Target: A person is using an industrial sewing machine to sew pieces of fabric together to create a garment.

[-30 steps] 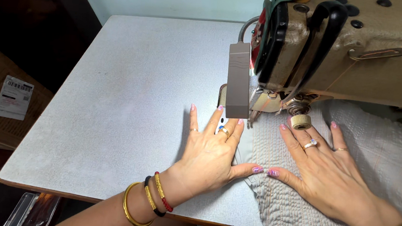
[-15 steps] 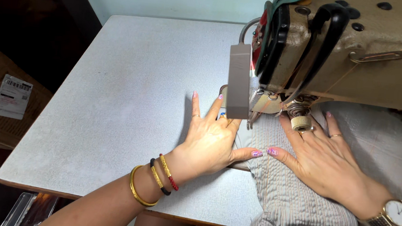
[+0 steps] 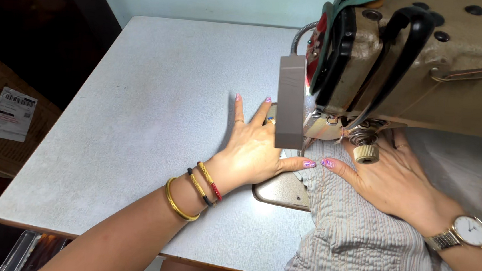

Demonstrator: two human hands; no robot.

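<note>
Pressing flat with spread fingers, the left hand point(image 3: 254, 154) and right hand point(image 3: 392, 179) have pushed the grey ribbed fabric point(image 3: 358, 242) further beneath the sewing machine point(image 3: 418, 63); stitching progresses.

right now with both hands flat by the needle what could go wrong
1. Both thumbs nearly meet just in front of the presser foot; the left hand and right hand lie close enough that a slip could put a fingertip under the needle.
2. The textured grey fabric hangs bunched off the table edge; its weight might drag the seam crooked.
3. The bangles could catch on the fabric.
</note>
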